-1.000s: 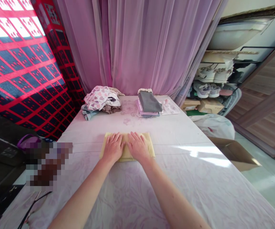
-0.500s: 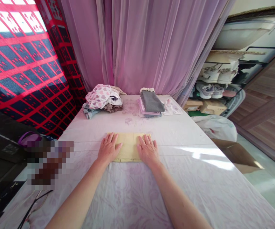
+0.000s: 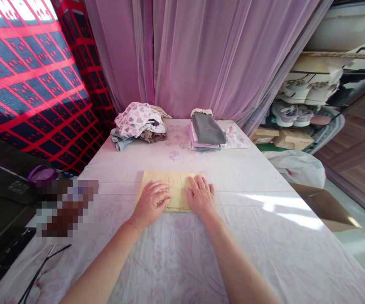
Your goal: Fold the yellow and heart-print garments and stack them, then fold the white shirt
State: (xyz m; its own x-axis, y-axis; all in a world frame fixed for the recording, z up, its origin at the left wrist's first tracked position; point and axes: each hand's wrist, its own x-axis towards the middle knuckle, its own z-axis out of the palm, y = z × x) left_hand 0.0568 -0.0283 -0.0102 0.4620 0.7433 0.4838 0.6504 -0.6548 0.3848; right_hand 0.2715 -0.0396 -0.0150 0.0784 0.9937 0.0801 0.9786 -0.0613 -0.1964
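Note:
A pale yellow folded cloth lies flat on the white, purple-patterned cover in front of me. My left hand rests over its left half, fingers loosely bent and pointing right, the thumb a little apart beneath them. Nothing shows in that hand's grasp. On the cloth's right end, my right hand is laid flat with the fingers spread. Both hands hide parts of the cloth's side and front edges.
A loose heap of clothes sits at the far left, and a folded stack with a dark grey garment at the far right. Behind hangs a purple curtain. Cables lie front left. An open cardboard box stands right.
My left hand has moved from the cloth's left edge inward over it, its fingers turning right and bending. The right hand stays flat on the right end. The view has shifted slightly.

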